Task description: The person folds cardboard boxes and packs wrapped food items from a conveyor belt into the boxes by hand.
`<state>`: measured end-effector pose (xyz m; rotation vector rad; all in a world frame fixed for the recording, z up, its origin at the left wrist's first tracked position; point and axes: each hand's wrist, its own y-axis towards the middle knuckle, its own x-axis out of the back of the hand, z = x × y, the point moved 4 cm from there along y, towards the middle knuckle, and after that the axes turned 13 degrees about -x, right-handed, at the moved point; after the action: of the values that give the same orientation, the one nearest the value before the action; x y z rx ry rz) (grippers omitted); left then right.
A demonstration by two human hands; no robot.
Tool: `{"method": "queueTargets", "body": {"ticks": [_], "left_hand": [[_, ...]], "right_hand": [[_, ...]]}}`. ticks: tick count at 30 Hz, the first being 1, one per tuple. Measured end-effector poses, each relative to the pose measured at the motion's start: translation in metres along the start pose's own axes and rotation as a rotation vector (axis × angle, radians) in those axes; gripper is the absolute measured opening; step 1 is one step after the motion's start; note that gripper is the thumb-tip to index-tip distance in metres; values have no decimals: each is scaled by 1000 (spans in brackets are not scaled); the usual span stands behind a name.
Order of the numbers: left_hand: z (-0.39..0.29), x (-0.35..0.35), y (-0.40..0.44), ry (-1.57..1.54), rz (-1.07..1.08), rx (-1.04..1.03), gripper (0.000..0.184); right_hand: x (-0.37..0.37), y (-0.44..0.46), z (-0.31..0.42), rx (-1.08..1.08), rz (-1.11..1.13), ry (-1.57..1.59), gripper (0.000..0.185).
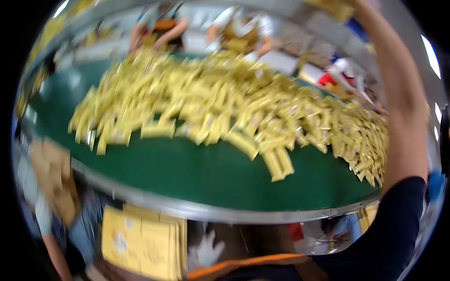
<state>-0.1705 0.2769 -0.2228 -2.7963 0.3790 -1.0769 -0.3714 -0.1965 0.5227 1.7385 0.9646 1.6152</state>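
Raising the right arm [401, 93] over the right end of the green bench [197, 178], with the right hand [352, 3] nearly cut off at the top of the view. Cannot tell whether wide, narrow or gripping the blurred yellow thing [328, 6] beside it. Cannot make out the left hand for certain, nor tell whose white glove [206, 250] shows below the near edge.

Heaped along the far edge, from left of centre to the right end: many yellow packets [225, 103], spilling toward the middle, with a few lying nearest the near edge. Stacked below the near edge, left of centre: flat yellow cartons [140, 243]. Across the far edge: two people [241, 33].
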Motion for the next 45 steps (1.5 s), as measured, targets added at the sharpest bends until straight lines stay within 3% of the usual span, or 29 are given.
{"method": "queueTargets", "body": {"ticks": [3,4,8,10,12,13,14,15,16,17,18,20,22,23,24,25,26,28,30,31,32,34,38,39,41,43,45], "left_hand": [[-52,44,-16,-153,-102,19,70],[-18,18,-12,-162,-325,-90,64],[6,24,-20,-108,-404,-119,48],[5,44,-41,66,-539,-189,47],[2,71,-66,219,-594,-222,50],[-4,96,-80,264,-632,-190,53],[-6,113,-94,314,-672,-159,57],[6,115,-111,413,-773,-43,59],[21,114,-128,513,-871,70,62],[48,107,-147,549,-972,213,62],[79,101,-167,586,-1075,352,63],[133,98,-207,-54,-1354,451,60],[175,72,-214,-1101,-1245,520,55],[163,72,-209,-1298,-1276,505,51],[173,67,-207,-1333,-1274,490,51],[188,58,-205,-1370,-1274,473,51],[189,57,-202,-1407,-1271,464,51],[195,55,-203,-1340,-1242,595,47],[179,72,-211,-1398,-1224,710,42],[195,68,-218,-1455,-1208,698,44],[204,65,-220,-1641,-1160,657,47],[168,91,-221,-1605,-1112,702,52],[135,115,-231,-1432,-1026,620,47],[139,113,-237,-1386,-1022,607,44],[128,114,-240,-1286,-1097,629,38],[123,109,-248,-1282,-1097,495,40],[103,111,-255,-1271,-1091,391,42]], "right_hand": [[-54,-46,-5,185,84,49,37],[-63,-71,-4,226,108,80,36],[-32,-229,13,315,230,314,31],[-15,-334,40,315,442,488,30],[-6,-442,92,332,790,638,30],[-3,-500,123,382,978,692,30],[5,-546,154,518,971,885,21],[1,-585,191,521,1248,953,22],[-8,-620,218,525,1324,1075,27],[-33,-659,242,589,1261,1179,33],[-60,-690,266,554,1305,1219,43],[-101,-726,313,374,1357,1083,57],[-143,-756,356,106,1469,964,75],[-154,-769,362,45,1675,843,81],[-160,-778,366,-16,1873,711,87],[-156,-783,368,60,1831,814,90],[-155,-784,367,35,1857,696,88],[-154,-783,363,33,1798,696,83],[-181,-811,365,-149,1845,1050,76],[-193,-835,367,-578,1911,1328,71],[-174,-823,365,-627,1926,1235,70],[-112,-779,359,-721,1952,1055,68],[-109,-805,374,-1082,1890,1541,50],[-99,-800,372,-1190,1898,1791,44],[-90,-790,363,-1148,1827,1829,43],[-65,-774,347,-1238,1717,1805,43],[-51,-761,332,-1171,1629,1902,49]]}}
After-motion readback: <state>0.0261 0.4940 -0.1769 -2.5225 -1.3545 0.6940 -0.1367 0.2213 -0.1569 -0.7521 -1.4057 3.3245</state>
